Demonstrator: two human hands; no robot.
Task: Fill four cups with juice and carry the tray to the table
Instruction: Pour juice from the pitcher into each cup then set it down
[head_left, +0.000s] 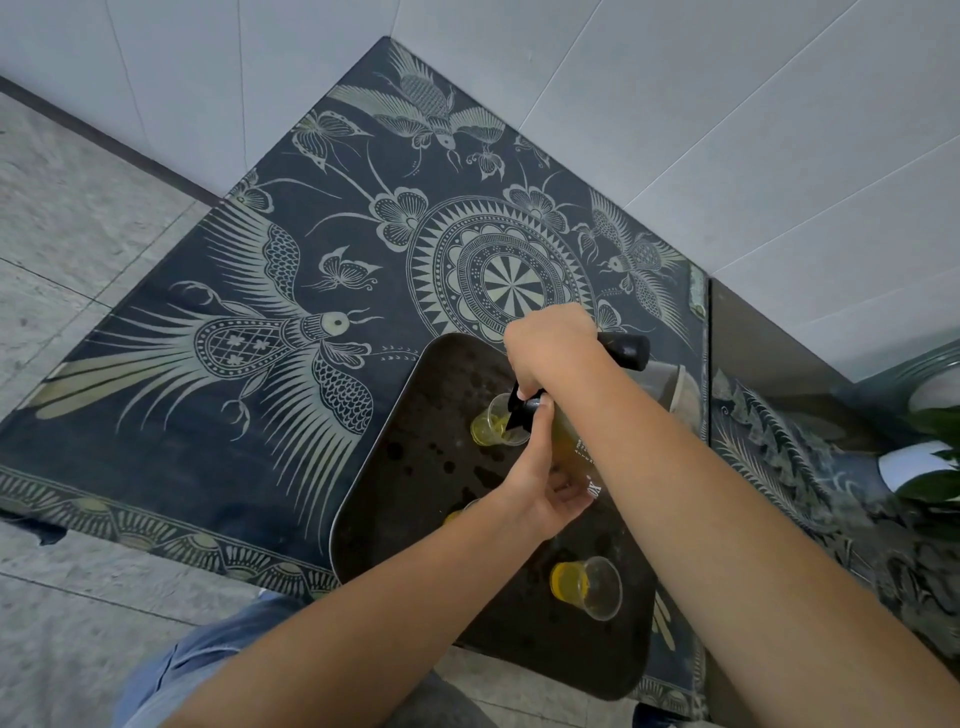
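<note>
Overhead, the right hand (550, 348) grips the jug (569, 441) by its black handle while the left hand (545, 483) cups its body. The white lettering is half hidden, only "OX" legible. It tilts over a cup (496, 423) on the tray (395, 467).

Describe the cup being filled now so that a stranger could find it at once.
On the dark table with pale bird patterns lies a dark tray. In the tray's far half stands a clear cup, under the black spout of the jug. Only it has the spout over it; a second cup stands nearer the person.
</note>
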